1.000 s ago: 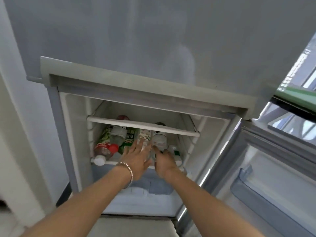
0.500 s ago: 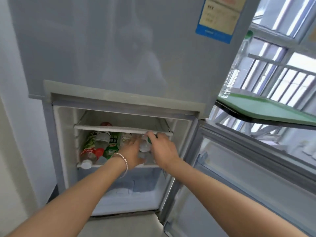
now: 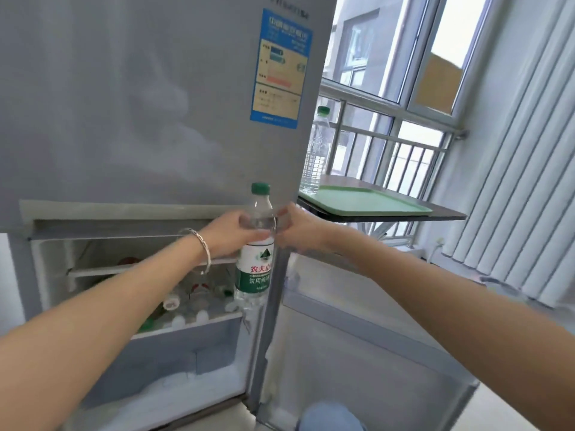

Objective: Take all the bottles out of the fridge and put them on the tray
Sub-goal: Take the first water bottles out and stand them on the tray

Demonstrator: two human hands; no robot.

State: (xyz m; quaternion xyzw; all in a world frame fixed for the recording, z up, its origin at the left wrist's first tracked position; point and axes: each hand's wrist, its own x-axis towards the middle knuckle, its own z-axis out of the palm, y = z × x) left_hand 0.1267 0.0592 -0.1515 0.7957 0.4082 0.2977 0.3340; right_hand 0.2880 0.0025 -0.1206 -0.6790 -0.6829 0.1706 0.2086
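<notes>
A clear water bottle [image 3: 255,269] with a green cap and green label is upright in front of the fridge's open lower compartment [image 3: 143,293]. My left hand [image 3: 230,234] and my right hand [image 3: 298,230] both grip its upper part from either side. Several more bottles [image 3: 186,301] lie on the fridge shelf behind my left arm, partly hidden. A green tray [image 3: 370,202] rests on a dark table at the right. One tall clear bottle [image 3: 315,150] with a green cap stands at the tray's left end.
The lower fridge door [image 3: 367,343] hangs open to the right, under my right arm. The closed upper door [image 3: 155,98] carries a blue label. A window with a railing and a white radiator [image 3: 513,181] lie beyond the table. My knee [image 3: 329,418] shows at the bottom.
Both hands have lifted one green-capped bottle off the fridge shelf and brought it up and out, upright. My view has swung up and right toward the tray.
</notes>
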